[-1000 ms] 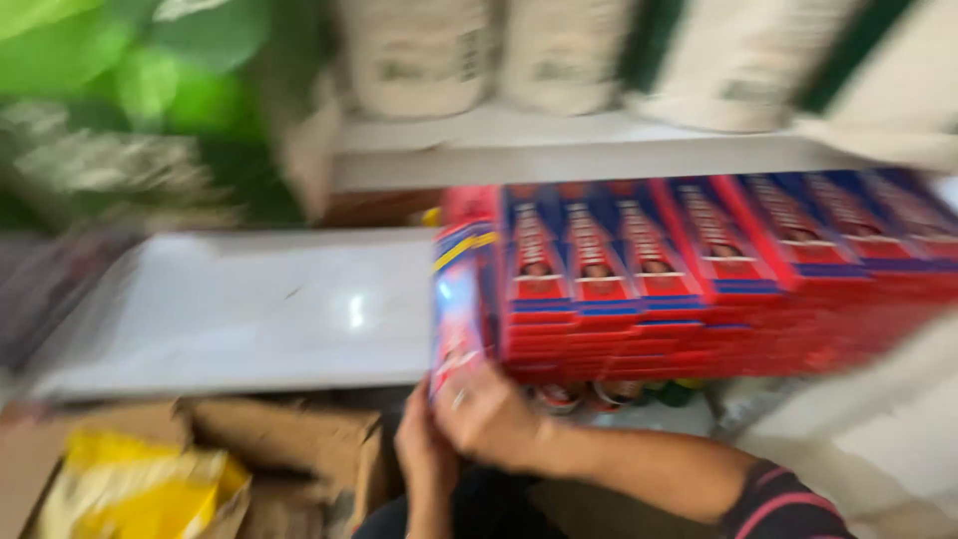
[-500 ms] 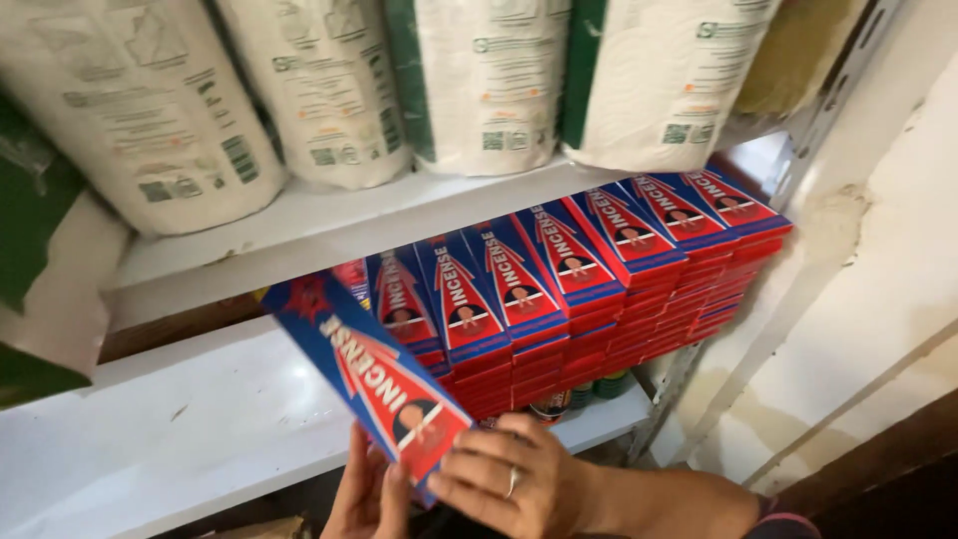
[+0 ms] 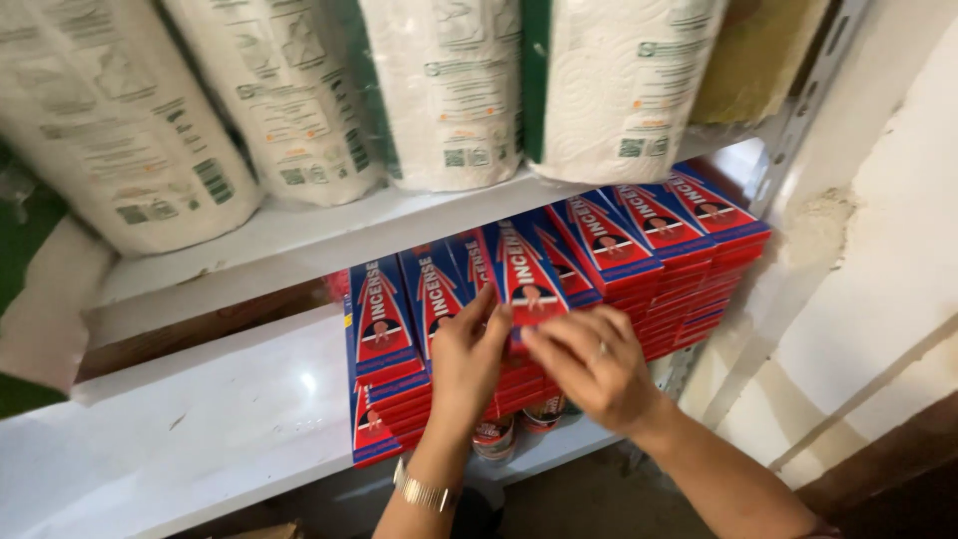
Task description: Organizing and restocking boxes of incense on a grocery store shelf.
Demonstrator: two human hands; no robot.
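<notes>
Two hands, the left hand and right hand, pinch one flat red-and-blue cardboard box atop the stacked row on the white metal shelf, best squared flush with its neighbours.

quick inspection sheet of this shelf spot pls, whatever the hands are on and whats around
surface: white shelf, bare part at left
job's things: red and blue flat boxes stacked in rows; top box pinched by both hands
clutter: small jars below the stack's front edge
grippers: left hand and right hand on the top box
cables: nothing seen
surroundings: wrapped paper rolls on upper shelf; pale wall at right
</notes>
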